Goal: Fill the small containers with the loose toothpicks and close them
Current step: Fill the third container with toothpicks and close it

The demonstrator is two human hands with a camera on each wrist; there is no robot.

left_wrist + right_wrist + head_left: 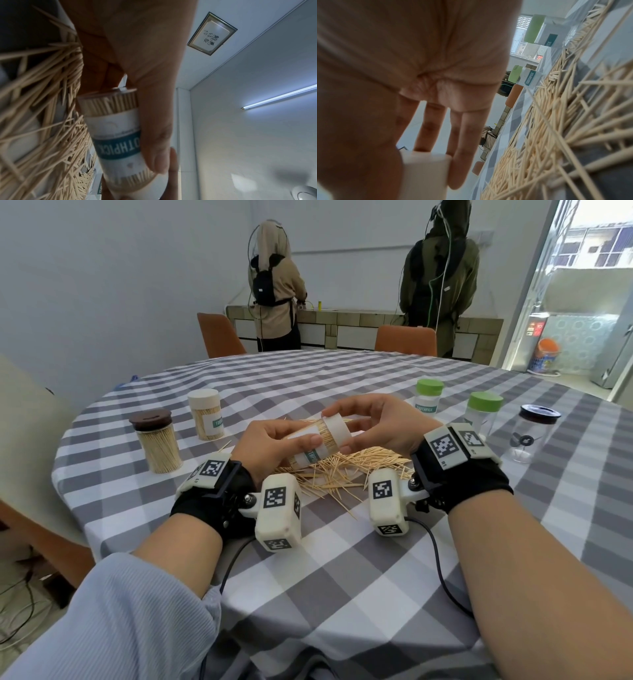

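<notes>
My left hand (291, 440) grips a clear toothpick container (310, 455) full of toothpicks, tilted above the table's middle. Its teal label shows close up on the container (118, 135) under my left thumb (154, 121). My right hand (356, 426) pinches the white cap (337, 433) at the container's mouth, with fingertips around the cap (424, 175). Loose toothpicks (359, 467) lie in a pile on the checked cloth right beneath both hands, and the pile (556, 121) fills the right wrist view.
Two filled, lidded containers stand at the left: one with a brown lid (156, 440), one with a white lid (205, 414). Two green-lidded containers (428, 397) (483, 412) and a clear jar with a dark lid (534, 436) stand at the right. Two people stand at a far counter.
</notes>
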